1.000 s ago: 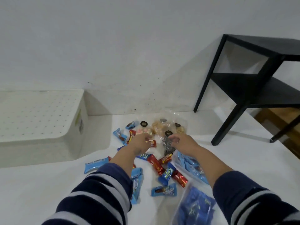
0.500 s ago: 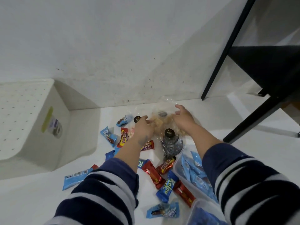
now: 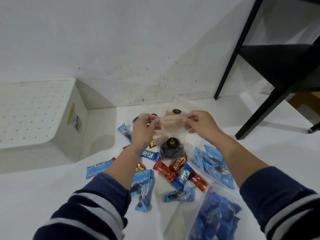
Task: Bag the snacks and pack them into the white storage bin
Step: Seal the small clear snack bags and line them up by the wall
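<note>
My left hand [image 3: 145, 126] and my right hand [image 3: 199, 123] each pinch one end of a clear zip bag [image 3: 170, 126], stretched between them above the floor. Pale snacks show inside the bag. Below it lies a dark snack pouch with a black round label [image 3: 172, 148]. Several blue and red wrapped snacks [image 3: 164, 170] are scattered on the white floor under my arms. Two clear bags filled with blue snacks lie at the right [image 3: 213, 165] and the lower right [image 3: 216, 217]. The white storage bin [image 3: 38, 115] stands at the left, with a perforated bottom.
A black side table [image 3: 277, 66] stands at the right, its legs on the floor. A white wall runs behind the snacks. More small snack packs with black labels [image 3: 176, 111] lie near the wall.
My hands went from reaching into the pile to lifting the clear bag and holding its top edge stretched between them. The camera has moved closer and tilted down.
</note>
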Action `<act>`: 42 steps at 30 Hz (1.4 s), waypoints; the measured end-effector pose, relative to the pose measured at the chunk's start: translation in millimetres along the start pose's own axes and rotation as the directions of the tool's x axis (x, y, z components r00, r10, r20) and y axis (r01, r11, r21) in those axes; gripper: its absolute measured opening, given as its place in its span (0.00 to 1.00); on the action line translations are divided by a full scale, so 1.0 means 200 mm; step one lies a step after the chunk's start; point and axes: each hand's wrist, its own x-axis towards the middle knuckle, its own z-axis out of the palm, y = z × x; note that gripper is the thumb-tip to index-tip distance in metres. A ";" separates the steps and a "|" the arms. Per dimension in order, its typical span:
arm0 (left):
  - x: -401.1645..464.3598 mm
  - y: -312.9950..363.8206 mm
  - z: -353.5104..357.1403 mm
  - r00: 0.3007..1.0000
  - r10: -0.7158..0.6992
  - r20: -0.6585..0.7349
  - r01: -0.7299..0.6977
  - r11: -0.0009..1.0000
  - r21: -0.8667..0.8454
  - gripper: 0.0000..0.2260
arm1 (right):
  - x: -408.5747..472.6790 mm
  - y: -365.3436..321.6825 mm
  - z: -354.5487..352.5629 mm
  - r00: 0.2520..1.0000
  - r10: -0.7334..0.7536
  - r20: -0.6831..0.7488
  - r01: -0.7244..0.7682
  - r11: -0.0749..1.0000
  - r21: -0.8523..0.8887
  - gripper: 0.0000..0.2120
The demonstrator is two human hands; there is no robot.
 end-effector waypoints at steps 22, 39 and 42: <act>-0.25 0.04 -0.20 1.000 0.011 0.028 -0.015 0.988 0.154 0.03 | -0.27 -0.07 0.15 0.980 -0.189 0.057 0.197 0.937 -0.288 0.01; -0.24 0.02 -0.17 0.999 0.023 0.047 -0.029 0.988 0.149 0.08 | -0.23 -0.07 0.26 0.972 -0.210 0.106 0.234 0.890 -0.391 0.06; -0.24 0.03 -0.17 0.998 0.031 0.057 -0.039 0.989 0.146 0.07 | -0.23 -0.09 0.28 0.967 -0.237 0.090 0.253 0.885 -0.391 0.06</act>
